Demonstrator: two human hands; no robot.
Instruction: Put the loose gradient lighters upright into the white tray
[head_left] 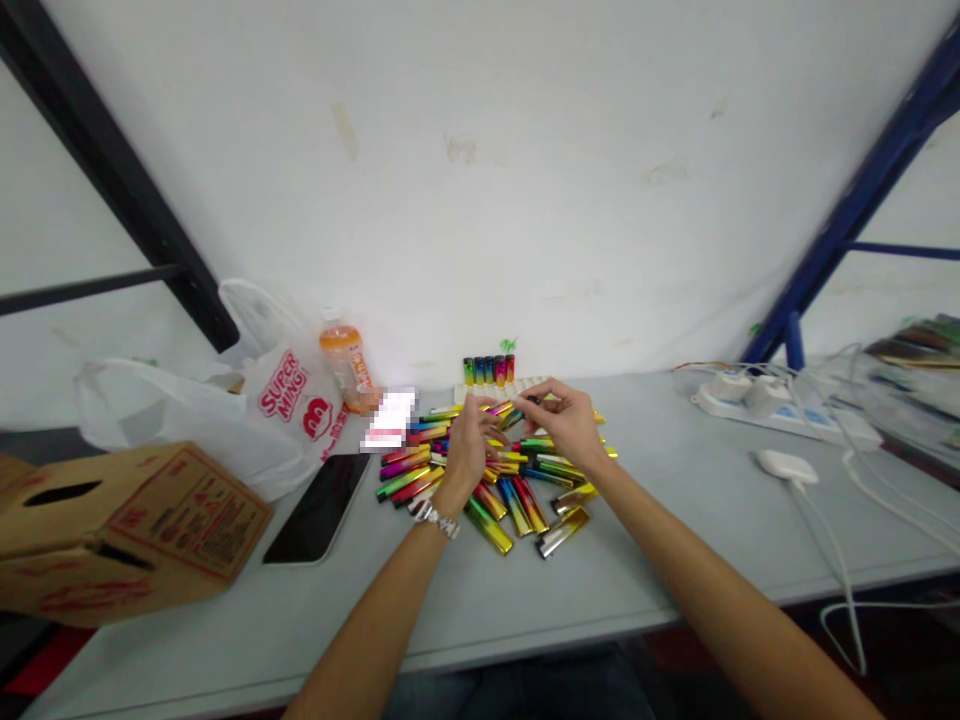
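White wall (480, 220) rises behind a grey bench (690, 500), its middle covered by a spread of shiny multicoloured lighters (517, 505). Near the back edge, five upright lighters (489, 370) stand in a row at a pale holder (460, 394). Above the pile, the right hand (568, 417) pinches a dark-ended lighter (513, 416) between thumb and forefinger. The left hand (469, 440), a metal bracelet (435, 518) at its wrist, has bent fingers; whether they grip anything I cannot tell. Towards the bench's left end are a black-screened device (319, 510), a cardboard carton (187, 520), a plastic bag (281, 420) and an orange bottle (345, 355); a power strip (825, 425) lies towards its back right corner.
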